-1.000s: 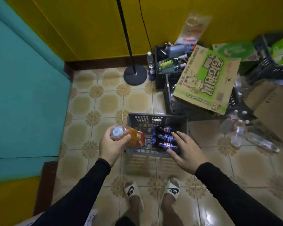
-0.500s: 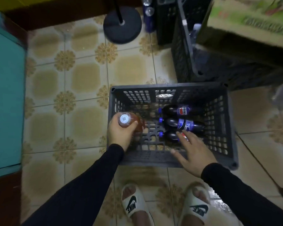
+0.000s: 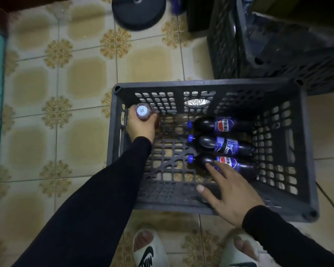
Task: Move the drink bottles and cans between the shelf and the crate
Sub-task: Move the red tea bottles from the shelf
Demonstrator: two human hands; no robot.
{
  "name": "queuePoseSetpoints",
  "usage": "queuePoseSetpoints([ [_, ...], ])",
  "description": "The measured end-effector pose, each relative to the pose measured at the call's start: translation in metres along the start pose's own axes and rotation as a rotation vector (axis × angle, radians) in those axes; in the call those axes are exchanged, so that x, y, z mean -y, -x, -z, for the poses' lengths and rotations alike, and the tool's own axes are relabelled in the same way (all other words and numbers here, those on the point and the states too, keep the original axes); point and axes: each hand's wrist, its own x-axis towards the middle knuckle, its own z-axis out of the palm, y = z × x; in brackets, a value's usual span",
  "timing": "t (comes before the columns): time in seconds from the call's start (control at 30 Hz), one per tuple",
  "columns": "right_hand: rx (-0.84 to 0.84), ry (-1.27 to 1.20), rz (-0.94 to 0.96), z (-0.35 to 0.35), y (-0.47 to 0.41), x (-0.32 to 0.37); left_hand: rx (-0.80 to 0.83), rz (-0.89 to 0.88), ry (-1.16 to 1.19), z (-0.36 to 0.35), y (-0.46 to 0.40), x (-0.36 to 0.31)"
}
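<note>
While three dark cola bottles with blue caps and blue labels lie side by side on its lattice floor, the dark grey perforated plastic crate (image 3: pixel 305 143) fills the middle of the frame on the patterned beige tile floor (image 3: pixel 81 74). The farthest cola bottle (image 3: pixel 216 124), the middle one (image 3: pixel 222 145) and the nearest one (image 3: pixel 228 163) all point their caps toward the left of the frame. At the crate's upper left corner, the left hand (image 3: pixel 141 128) has its fingers curled round an amber drink bottle with a pale cap (image 3: pixel 143 111), held upright inside the crate against the left wall. At lower centre, the right hand (image 3: pixel 228 191) is spread with straight fingers, holding nothing; its fingertips reach over the nearest cola bottle and its thumb lies along the crate's near wall. Whether the fingertips touch the bottle cannot be told.
</note>
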Motion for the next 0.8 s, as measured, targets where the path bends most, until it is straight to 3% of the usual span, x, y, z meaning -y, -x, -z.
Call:
queuePoseSetpoints([
  [0.57, -0.072, -0.037, 0.009, -0.007, -0.002, -0.004, -0.012, 0.038, -0.083, 0.000, 0.002, 0.008],
  [0.8, -0.047, 0.030, 0.005, 0.019, 0.017, 0.010, 0.047, -0.008, -0.049, 0.032, 0.047, -0.012],
])
